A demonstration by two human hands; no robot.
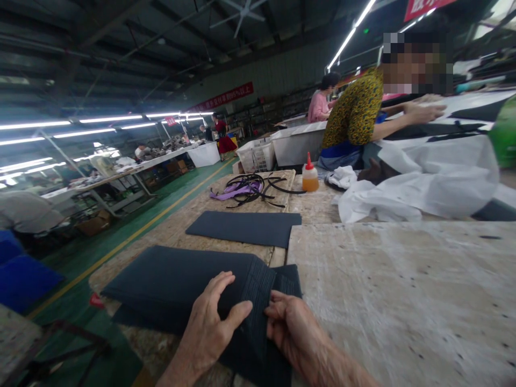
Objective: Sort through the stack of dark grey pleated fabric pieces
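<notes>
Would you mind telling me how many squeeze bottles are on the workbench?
1. The squeeze bottle, orange with a red tip, stands at the far end of the workbench, beside the black straps; the white cloth may hide others.

Red banner (226, 97) on the far wall ahead of me: white characters, too small to read. Red sign (426, 7) overhead at upper right: white characters, cut off, illegible to me.

Ceiling tube lights (350, 33) glare overhead (edges bent by the wide lens), foreground dim.
</notes>
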